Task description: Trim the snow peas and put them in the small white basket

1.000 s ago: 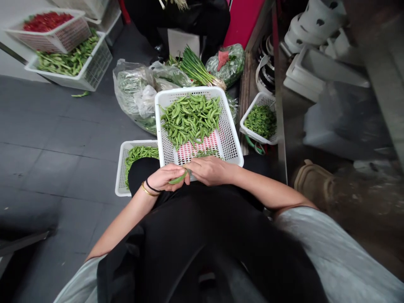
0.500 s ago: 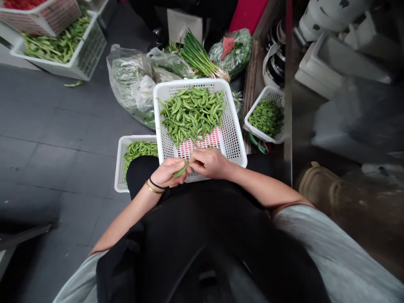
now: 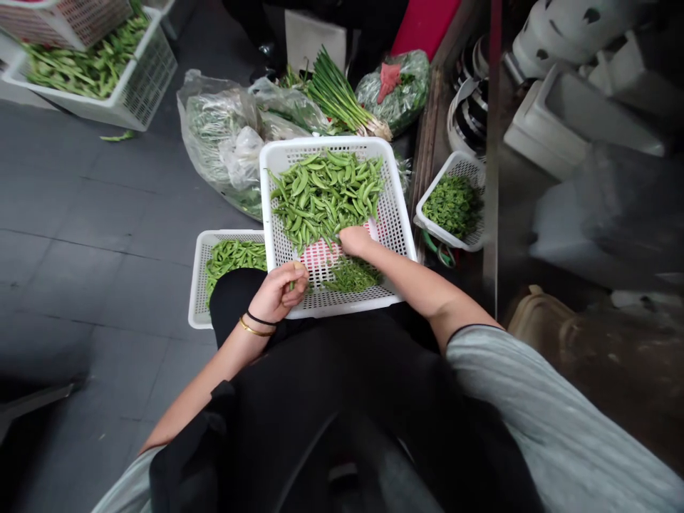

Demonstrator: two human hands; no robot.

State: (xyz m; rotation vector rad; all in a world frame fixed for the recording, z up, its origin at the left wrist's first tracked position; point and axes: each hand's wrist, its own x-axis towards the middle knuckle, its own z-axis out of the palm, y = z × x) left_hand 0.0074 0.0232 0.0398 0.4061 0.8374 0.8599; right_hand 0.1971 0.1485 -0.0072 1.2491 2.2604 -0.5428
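Observation:
A white plastic basket (image 3: 400, 214) rests across my lap with a heap of green pea pods (image 3: 320, 189) in its far part. In its near part lies a smaller pile of thin green trimmings (image 3: 353, 276). My left hand (image 3: 283, 288) is closed at the basket's near left corner, and a bit of green pod shows between its fingers. Inside the basket, my right hand (image 3: 355, 240) has its fingers pinched at the near edge of the heap, on a pea pod. Its fingertips are partly hidden.
More pods fill a white basket (image 3: 199, 278) on the floor to the left. Bagged greens (image 3: 214, 128) and spring onions (image 3: 342, 92) lie beyond my lap. A basket of leafy greens (image 3: 453, 203) stands right, beside a metal edge (image 3: 491, 178). Another person's dark-clothed legs are at the back.
My right hand has left the left hand and moved forward to the heap, uncovering the trimmings. My left hand has shifted slightly left and closed further around the green pod.

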